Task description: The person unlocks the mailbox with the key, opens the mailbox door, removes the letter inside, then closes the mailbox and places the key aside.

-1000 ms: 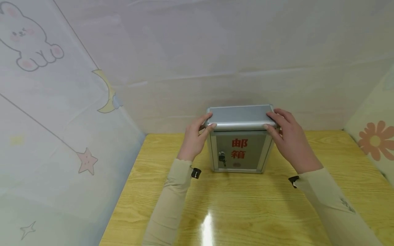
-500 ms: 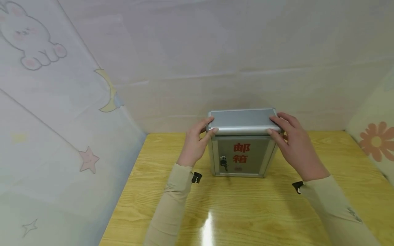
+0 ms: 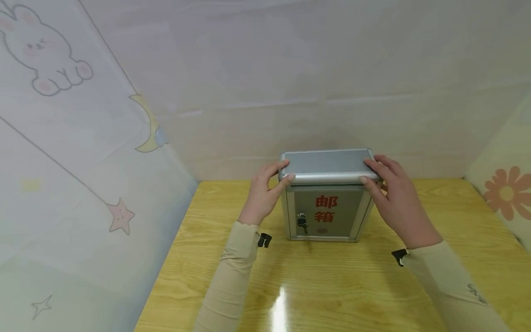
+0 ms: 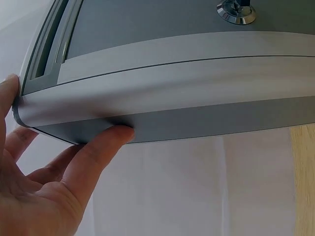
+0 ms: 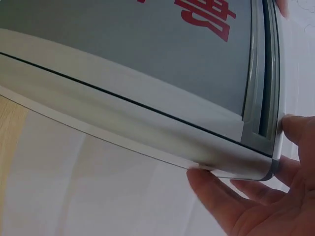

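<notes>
A silver-grey metal mailbox (image 3: 327, 203) stands upright at the back of the wooden table, with red Chinese characters on its front door. A lock with a key (image 3: 302, 220) hanging from it sits at the door's left side. My left hand (image 3: 263, 191) grips the top left corner, its thumb on the front edge and a fingertip on the lid. At the opposite corner, my right hand (image 3: 392, 198) holds the lid the same way. Close up in the left wrist view, the lock cylinder (image 4: 236, 12) shows above the frame. Some fingers of both hands are hidden beside the box.
The wooden table (image 3: 215, 267) extends in front of the mailbox and to both sides. Right behind it rises a pale cloth backdrop (image 3: 249, 92). Cartoon-printed side walls stand left and right, with a rabbit (image 3: 45, 46) and an orange flower (image 3: 506, 192).
The mailbox has come slightly toward me, with both hands keeping their hold on its top corners. My head view has shifted a little.
</notes>
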`<control>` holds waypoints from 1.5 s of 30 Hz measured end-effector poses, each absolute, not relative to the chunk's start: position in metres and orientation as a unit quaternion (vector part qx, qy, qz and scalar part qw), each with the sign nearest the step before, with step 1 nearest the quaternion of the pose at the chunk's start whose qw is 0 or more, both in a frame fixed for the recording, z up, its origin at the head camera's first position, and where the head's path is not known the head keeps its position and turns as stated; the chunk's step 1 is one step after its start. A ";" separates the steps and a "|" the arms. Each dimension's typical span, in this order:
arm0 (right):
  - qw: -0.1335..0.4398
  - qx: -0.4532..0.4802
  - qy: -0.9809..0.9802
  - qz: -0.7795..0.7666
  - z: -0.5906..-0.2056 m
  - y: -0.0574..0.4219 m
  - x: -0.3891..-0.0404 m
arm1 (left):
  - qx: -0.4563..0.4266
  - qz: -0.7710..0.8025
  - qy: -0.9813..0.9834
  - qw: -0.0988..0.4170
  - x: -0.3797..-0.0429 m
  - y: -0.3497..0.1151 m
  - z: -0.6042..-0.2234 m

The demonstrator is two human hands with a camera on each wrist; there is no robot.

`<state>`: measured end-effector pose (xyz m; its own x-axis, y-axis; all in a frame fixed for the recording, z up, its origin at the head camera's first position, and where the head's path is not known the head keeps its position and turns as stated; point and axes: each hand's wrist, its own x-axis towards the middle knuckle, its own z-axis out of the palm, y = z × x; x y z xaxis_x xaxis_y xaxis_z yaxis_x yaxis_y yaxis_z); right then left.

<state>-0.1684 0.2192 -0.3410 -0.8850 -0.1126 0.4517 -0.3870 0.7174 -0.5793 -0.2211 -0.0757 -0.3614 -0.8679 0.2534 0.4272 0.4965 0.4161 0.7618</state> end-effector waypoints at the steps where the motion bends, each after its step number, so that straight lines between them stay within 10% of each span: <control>1: 0.195 0.138 -0.906 0.349 -0.341 0.219 -0.168 | -0.226 -0.493 -0.831 0.124 -0.222 -0.075 -0.362; 15: 0.337 0.220 -0.856 0.323 -0.337 0.190 -0.136 | -0.226 -0.499 -0.828 0.117 -0.222 -0.070 -0.363; 31: 0.175 0.208 -0.936 0.225 -0.416 0.116 -0.134 | -0.226 -0.513 -0.818 0.130 -0.220 -0.073 -0.361; 45: 0.150 0.156 -0.951 0.219 -0.431 0.095 -0.149 | -0.225 -0.520 -0.812 0.142 -0.221 -0.074 -0.363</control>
